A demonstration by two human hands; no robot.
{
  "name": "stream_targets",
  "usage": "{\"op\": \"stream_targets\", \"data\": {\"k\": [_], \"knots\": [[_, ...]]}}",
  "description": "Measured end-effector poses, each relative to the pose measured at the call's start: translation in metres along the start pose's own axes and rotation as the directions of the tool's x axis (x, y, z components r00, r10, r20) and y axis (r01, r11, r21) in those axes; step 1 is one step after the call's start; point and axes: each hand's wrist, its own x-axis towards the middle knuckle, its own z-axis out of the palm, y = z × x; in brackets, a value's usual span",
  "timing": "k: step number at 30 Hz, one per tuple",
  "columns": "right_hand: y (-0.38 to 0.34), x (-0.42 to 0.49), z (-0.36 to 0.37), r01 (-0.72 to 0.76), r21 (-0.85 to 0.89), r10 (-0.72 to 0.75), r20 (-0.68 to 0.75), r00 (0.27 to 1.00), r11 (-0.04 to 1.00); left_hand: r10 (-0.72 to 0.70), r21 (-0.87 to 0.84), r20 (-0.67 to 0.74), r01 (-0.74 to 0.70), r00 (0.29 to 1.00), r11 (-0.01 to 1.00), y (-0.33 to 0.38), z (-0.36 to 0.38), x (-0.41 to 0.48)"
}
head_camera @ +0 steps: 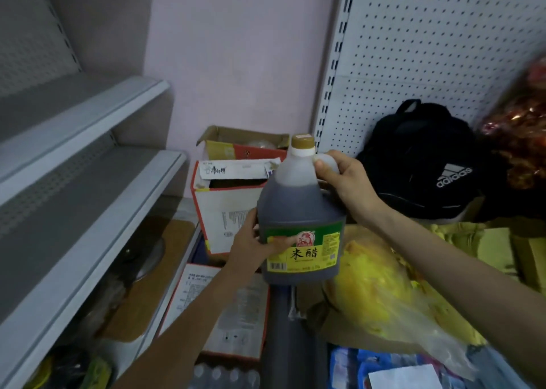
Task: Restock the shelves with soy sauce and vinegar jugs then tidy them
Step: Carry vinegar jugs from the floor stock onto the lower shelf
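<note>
Mid-air, dead centre: dark-filled translucent plastic vinegar jug (298, 208) is held upright, cap at 12 | handle's wrapped by right hand (345, 179) at 2 o'clock | left hand (254, 242) is laid flat on label, 8 o'clock | grey metal shelves (88, 199) are found at 9, left-hand side nearer

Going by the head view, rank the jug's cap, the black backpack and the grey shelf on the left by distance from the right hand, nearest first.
1. The cap: just up-left of the right hand, which grips the jug by its handle.
2. The backpack: to the hand's right, before the pegboard.
3. The shelf: far left, beyond the jug.
</note>
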Motion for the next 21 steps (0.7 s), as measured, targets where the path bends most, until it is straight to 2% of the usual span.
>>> {"op": "stream_targets", "data": {"k": [5,8,15,21], "knots": [[-0.056,0.039,0.013,0.102,-0.025,-0.102,-0.006,0.995,0.995,0.054,-0.087,-0.070,-0.060,0.996,0.994,0.059,-0.013,0.012],[-0.090,0.061,0.026,0.140,0.018,-0.139,-0.009,0.990,0.990,0.085,-0.135,-0.093,-0.097,0.992,0.986,0.098,-0.026,0.020],[-0.143,0.102,0.058,0.157,0.117,-0.164,0.049,0.985,0.981,0.161,-0.111,-0.137,-0.176,0.977,0.978,0.164,-0.067,0.036],[-0.163,0.117,0.096,0.210,0.169,-0.227,0.088,0.970,0.963,0.198,-0.094,-0.205,-0.221,0.959,0.971,0.185,-0.099,0.024]]}}
